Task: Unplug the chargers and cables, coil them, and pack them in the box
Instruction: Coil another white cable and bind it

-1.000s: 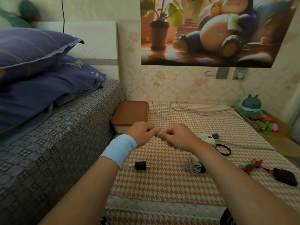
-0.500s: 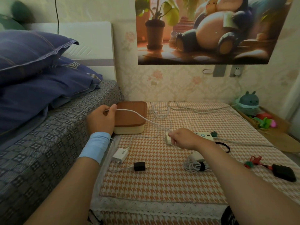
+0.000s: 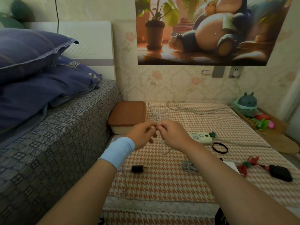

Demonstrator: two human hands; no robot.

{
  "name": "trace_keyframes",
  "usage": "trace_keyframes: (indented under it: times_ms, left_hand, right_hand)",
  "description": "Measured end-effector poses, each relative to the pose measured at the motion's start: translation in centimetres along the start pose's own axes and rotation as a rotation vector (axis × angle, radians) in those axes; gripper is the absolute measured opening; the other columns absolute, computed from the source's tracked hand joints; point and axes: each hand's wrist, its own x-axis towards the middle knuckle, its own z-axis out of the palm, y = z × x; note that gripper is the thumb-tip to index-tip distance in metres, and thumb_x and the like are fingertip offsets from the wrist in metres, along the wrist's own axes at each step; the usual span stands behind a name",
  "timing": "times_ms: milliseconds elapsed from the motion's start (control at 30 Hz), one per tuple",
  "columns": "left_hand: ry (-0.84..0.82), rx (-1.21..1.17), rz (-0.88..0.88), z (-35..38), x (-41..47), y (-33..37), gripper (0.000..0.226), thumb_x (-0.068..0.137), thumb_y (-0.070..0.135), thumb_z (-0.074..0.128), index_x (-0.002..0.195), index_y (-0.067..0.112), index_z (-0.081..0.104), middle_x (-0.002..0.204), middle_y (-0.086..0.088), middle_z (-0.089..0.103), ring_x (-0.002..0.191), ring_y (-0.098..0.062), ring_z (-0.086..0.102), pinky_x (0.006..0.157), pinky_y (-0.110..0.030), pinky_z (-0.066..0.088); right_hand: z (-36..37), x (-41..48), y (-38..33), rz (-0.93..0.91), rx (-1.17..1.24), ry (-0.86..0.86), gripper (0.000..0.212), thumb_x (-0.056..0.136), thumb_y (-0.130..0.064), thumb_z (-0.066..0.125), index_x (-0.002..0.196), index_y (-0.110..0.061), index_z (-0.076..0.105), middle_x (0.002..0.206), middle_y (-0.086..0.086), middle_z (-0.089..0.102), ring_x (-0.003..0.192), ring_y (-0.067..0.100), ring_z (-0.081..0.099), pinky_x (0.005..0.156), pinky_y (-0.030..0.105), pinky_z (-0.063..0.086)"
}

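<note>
The lidded box sits closed at the far left of the tabletop, against the bed, its contents hidden. Just in front of it my left hand and right hand meet fingertip to fingertip, both pinching a thin white cable that droops beneath them. A black charger lies near my left wrist, and a coiled cable lies beside my right forearm.

Matt woven houndstooth cloth, glossy plastic power strip, smooth brown box lid.
</note>
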Motion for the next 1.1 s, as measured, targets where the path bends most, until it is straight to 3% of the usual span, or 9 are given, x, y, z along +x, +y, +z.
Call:
trace_keyframes:
  times_ms: [67,167,267,400,600,733,867,1000,1100]
  left_hand:
    - [0.026,-0.009,-0.037,-0.5,0.3,0.2,0.025,0.103,0.023,0.044,0.118,0.02,0.064,0.077,0.004,0.062,0.061,-0.013,0.057,0.056,-0.031,0.049]
    - [0.137,0.24,0.007,-2.0,0.4,0.4,0.028,0.1,0.026,0.05,0.089,0.02,0.074,0.074,-0.001,0.065,0.063,-0.017,0.055,0.06,-0.032,0.043]
    - [0.21,0.314,-0.003,-3.3,0.3,0.4,0.03,0.096,0.038,0.055,0.071,0.028,0.069,0.062,0.006,0.061,0.056,-0.011,0.052,0.054,-0.027,0.04]
    - [0.515,0.27,0.021,-5.2,0.2,-0.2,0.028,0.093,0.045,0.058,0.075,0.027,0.068,0.069,0.006,0.064,0.068,-0.016,0.059,0.063,-0.028,0.045]
    - [0.763,0.275,-0.054,-5.1,-0.1,-1.0,0.033,0.098,0.045,0.05,0.083,0.021,0.067,0.067,0.005,0.057,0.066,-0.021,0.055,0.06,-0.028,0.036]
    - [0.892,0.271,0.009,-4.6,-0.1,-0.5,0.034,0.099,0.044,0.048,0.084,0.021,0.067,0.068,0.005,0.058,0.063,-0.019,0.054,0.056,-0.027,0.036]
    - [0.941,0.288,0.087,-3.9,0.0,-0.2,0.035,0.099,0.043,0.048,0.084,0.018,0.067,0.07,0.0,0.063,0.062,-0.021,0.055,0.055,-0.03,0.042]
    - [0.912,0.308,0.04,-3.7,0.4,-0.4,0.036,0.099,0.045,0.045,0.086,0.02,0.066,0.07,0.003,0.059,0.064,-0.022,0.055,0.057,-0.029,0.039]
    - [0.895,0.308,-0.027,-4.0,0.7,-1.0,0.036,0.1,0.045,0.045,0.086,0.019,0.065,0.07,0.002,0.057,0.065,-0.023,0.056,0.058,-0.031,0.043]
  right_hand:
    - [-0.5,-0.3,-0.1,0.005,0.046,0.017,0.029,0.104,-0.03,0.052,0.082,-0.019,0.069,0.067,-0.002,0.068,0.056,0.012,0.057,0.056,0.031,0.045]
    - [-1.3,-0.6,-0.2,0.074,0.174,-0.057,0.023,0.097,-0.036,0.065,0.081,-0.021,0.073,0.066,-0.006,0.073,0.059,0.014,0.064,0.06,0.03,0.05]
    - [-2.0,-0.7,-0.1,0.135,0.136,-0.249,0.032,0.092,-0.039,0.07,0.074,-0.013,0.076,0.064,0.001,0.074,0.054,0.018,0.061,0.06,0.034,0.053]
    - [-2.3,-1.2,1.5,0.282,0.039,-0.461,0.036,0.097,-0.036,0.065,0.079,-0.006,0.074,0.064,0.006,0.074,0.057,0.015,0.069,0.07,0.033,0.056]
    - [-2.7,-0.2,1.9,0.228,-0.007,-0.277,0.04,0.099,-0.039,0.06,0.07,-0.015,0.074,0.063,-0.006,0.071,0.046,0.0,0.051,0.057,0.026,0.04]
    - [-2.4,0.0,2.1,0.248,-0.02,-0.357,0.032,0.099,-0.039,0.061,0.079,-0.02,0.079,0.087,-0.005,0.076,0.079,0.014,0.067,0.072,0.033,0.052]
    - [-2.3,0.2,2.0,0.27,-0.075,-0.458,0.014,0.097,-0.033,0.067,0.097,-0.021,0.074,0.099,0.0,0.071,0.086,0.015,0.064,0.069,0.029,0.046]
    - [-2.7,0.1,2.0,0.399,-0.062,-0.485,0.03,0.105,-0.025,0.052,0.102,-0.005,0.073,0.092,0.008,0.077,0.071,0.023,0.075,0.078,0.037,0.057]
    - [-2.9,0.0,2.0,0.382,-0.007,-0.442,0.042,0.105,-0.035,0.05,0.091,-0.004,0.075,0.083,0.007,0.078,0.065,0.025,0.076,0.085,0.044,0.059]
